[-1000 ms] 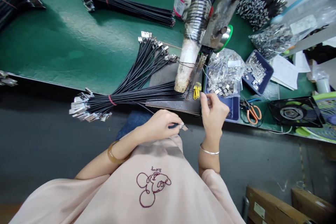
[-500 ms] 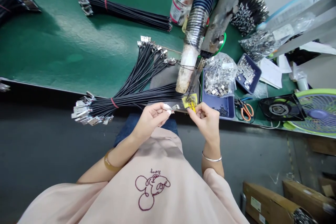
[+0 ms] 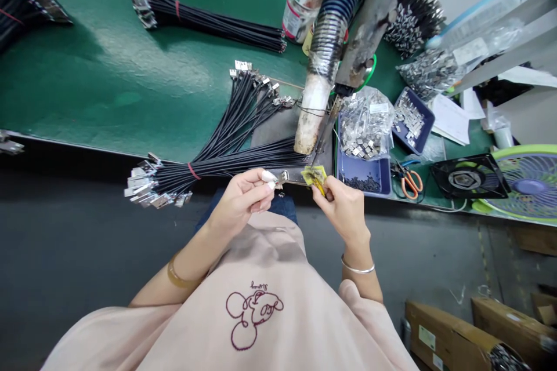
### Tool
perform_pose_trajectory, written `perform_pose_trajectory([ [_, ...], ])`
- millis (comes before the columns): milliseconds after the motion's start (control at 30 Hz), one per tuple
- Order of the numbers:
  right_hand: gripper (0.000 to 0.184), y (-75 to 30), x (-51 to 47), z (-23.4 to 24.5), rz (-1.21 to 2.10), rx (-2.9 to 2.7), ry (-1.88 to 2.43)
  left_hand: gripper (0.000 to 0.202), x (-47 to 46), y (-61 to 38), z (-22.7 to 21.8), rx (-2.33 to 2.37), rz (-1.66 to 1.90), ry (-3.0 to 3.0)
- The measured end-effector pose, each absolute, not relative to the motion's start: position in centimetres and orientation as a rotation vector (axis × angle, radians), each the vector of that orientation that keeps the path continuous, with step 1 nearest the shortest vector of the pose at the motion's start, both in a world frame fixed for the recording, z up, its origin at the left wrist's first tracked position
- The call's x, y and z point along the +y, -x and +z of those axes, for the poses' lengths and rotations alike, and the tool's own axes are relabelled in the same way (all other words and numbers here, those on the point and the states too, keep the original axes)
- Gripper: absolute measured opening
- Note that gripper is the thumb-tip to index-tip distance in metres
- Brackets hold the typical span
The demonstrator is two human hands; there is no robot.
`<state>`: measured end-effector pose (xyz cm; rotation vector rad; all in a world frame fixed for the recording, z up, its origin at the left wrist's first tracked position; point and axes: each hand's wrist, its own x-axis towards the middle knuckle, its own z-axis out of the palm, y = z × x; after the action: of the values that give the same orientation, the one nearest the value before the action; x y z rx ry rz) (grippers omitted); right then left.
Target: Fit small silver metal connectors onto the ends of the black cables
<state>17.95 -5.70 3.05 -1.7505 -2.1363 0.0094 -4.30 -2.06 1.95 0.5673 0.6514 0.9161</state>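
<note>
My left hand (image 3: 249,196) is closed, with thumb and index finger pinching a small metal USB connector (image 3: 284,177) just past the bench edge. White covers sit on those fingertips. My right hand (image 3: 342,203) grips a small yellow piece (image 3: 319,185) whose kind I cannot make out. It meets a stained yellow pad (image 3: 311,175), below the thin tip of a mounted soldering iron (image 3: 322,132). A bundle of black cables (image 3: 235,161) with metal plugs, tied with a red band, lies behind my left hand. More loose cables (image 3: 235,110) fan out beyond it.
A ribbed extraction hose (image 3: 324,35) hangs close above my hands. To the right stand a blue tray (image 3: 383,177) with a bag of connectors, orange-handled pliers (image 3: 411,182), a black fan (image 3: 467,179) and a green fan (image 3: 528,185). Another cable bundle (image 3: 217,20) lies farther back.
My left hand has shifted slightly left with the connector, which now shows its face turned differently. The yellow pad and piece have tilted at my right hand. The whole view has moved slightly.
</note>
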Motion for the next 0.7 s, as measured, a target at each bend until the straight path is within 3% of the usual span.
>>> perform_pose_trajectory([
  [300, 0.038, -19.4, -1.6, 1.6, -0.071, -1.691, 1.982, 0.015, -1.0, 1.4, 1.6, 0.79, 0.872, -0.951],
  [433, 0.018, -18.9, -2.8, 2.1, -0.109, -1.395, 1.726, 0.017, -0.5, -0.4, 0.5, 0.901, 0.93, -1.115],
  [700, 0.008, -16.8, -6.4, 1.9, 0.09, -1.535, 1.467, 0.016, -0.1, -1.2, 0.1, 1.018, 0.958, -1.318],
])
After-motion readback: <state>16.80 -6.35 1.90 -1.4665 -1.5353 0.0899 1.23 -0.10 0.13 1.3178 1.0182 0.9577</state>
